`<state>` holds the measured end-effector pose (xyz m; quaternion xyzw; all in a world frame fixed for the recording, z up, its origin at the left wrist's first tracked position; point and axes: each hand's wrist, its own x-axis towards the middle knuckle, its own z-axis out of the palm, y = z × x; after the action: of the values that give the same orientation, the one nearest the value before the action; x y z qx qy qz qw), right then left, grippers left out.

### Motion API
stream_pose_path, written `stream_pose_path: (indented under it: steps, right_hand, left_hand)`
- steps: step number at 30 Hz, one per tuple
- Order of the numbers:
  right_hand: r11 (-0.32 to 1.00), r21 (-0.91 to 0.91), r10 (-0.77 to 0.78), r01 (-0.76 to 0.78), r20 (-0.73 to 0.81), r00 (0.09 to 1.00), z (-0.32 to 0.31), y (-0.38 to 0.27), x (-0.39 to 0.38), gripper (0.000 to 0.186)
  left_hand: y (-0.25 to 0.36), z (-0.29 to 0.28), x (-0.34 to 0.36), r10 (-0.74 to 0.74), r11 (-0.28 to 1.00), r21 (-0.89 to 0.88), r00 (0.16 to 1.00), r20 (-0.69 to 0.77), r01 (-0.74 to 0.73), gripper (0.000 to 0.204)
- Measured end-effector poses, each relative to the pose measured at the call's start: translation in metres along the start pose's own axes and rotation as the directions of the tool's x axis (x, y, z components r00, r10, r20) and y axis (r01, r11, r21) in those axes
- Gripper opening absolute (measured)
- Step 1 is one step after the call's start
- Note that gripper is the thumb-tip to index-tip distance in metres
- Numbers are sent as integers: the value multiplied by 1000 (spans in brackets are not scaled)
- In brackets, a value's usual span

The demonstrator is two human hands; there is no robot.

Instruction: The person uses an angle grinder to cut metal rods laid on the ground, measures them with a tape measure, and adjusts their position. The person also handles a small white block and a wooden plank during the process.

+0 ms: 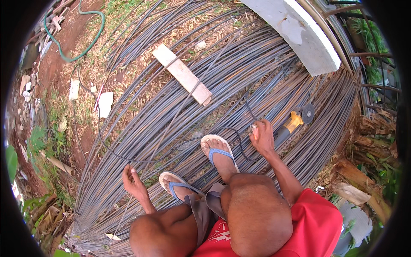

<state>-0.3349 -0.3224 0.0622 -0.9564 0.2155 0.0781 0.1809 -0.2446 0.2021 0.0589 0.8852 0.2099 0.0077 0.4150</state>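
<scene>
The fingers of my left hand (136, 186) are loosely parted and appear empty; the black cord (141, 161) lies just beyond them. The right sandal (220, 152) is between my hands. The fingers of my right hand (263, 139) are curled; I cannot tell whether they grip anything. Just right of them, the grinder (293, 122) rests on the steel rods (239, 73). For sound handling, I judge these points best: clear the cord, wrap the grinder's body fully, point its disc (308, 114) away from the sandal. Farther ahead of the fingers lies a pale board (180, 73).
</scene>
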Motion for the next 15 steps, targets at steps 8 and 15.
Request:
stream_pose_path:
  steps: [8,15]
  right_hand:
    - [972,-94,-220,216,-38,975,15,-35,18,58]
    - [730,33,-666,683,-190,721,-6,-174,165,35]
  left_hand:
    - [-176,-101,-102,-62,881,383,869,-490,278,38]
    - [-267,-139,-100,-949,303,-892,197,-248,336,65]
